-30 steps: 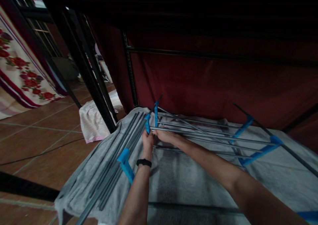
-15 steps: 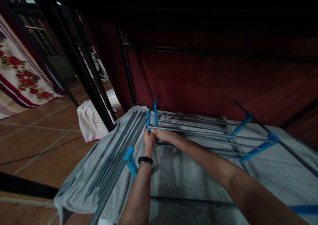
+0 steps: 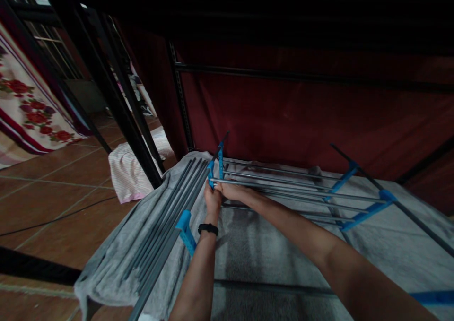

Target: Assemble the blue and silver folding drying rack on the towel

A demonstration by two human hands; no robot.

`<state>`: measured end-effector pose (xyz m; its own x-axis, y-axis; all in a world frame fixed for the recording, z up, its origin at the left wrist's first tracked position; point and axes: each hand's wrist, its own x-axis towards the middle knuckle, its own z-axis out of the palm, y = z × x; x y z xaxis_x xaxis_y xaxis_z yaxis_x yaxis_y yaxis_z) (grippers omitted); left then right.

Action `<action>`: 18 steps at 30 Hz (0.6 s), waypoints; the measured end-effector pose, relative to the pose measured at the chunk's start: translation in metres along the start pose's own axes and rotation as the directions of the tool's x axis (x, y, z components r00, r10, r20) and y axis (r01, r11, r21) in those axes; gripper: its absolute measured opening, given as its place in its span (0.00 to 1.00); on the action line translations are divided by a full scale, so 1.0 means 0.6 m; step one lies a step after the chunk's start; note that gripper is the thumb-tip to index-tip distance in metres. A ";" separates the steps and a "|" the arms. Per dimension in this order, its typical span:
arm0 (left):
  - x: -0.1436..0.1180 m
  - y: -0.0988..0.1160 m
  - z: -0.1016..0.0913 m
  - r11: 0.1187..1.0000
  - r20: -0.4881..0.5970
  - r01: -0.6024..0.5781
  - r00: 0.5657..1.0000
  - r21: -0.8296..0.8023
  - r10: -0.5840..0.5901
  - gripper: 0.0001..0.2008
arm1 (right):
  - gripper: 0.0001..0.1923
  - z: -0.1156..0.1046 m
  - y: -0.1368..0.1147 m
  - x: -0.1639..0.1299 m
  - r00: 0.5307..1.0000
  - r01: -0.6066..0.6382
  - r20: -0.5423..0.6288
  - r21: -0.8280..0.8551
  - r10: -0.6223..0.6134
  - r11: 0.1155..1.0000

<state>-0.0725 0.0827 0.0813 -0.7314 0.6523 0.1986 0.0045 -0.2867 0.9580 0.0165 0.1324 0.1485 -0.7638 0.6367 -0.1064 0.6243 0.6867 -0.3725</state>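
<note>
Hands: left hand [image 3: 213, 199] and right hand [image 3: 227, 191] both grip a steel rod's [image 3: 301, 191] left end; its length runs left-right over the grey towel [image 3: 262, 250].

Both bare arms reach forward and meet in the middle. The left arm comes up from the bottom edge, almost straight, with a thin black band around the wrist [image 3: 207, 228]. The left hand [image 3: 213, 199] is curled tight, its back facing up. The right arm comes in from the bottom right corner, long and slanted. The right hand [image 3: 230, 190] lies just beside the left hand, touching it, fingers bent and pointing left. What the fingers close on is too dark to see.
</note>
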 end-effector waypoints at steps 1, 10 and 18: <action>-0.001 0.002 0.001 1.000 -0.011 -0.007 1.000 0.017 0.007 0.12 | 0.19 0.000 0.000 0.000 1.000 -0.003 -0.004 0.004 0.003 1.000; 0.004 -0.014 0.001 0.995 -0.030 -0.037 0.999 0.087 0.040 0.13 | 0.16 0.005 0.006 0.002 1.000 -0.002 -0.016 0.049 0.002 0.999; 0.004 -0.042 -0.005 0.996 -0.008 -0.068 0.998 0.063 0.068 0.10 | 0.15 0.018 0.012 0.010 0.999 0.009 -0.043 0.055 -0.007 0.998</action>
<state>-0.0761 0.0894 0.0573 -0.7351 0.6252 0.2620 0.0972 -0.2853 0.9535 0.0143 0.1373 0.1351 -0.7601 0.6466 -0.0645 0.6074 0.6718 -0.4240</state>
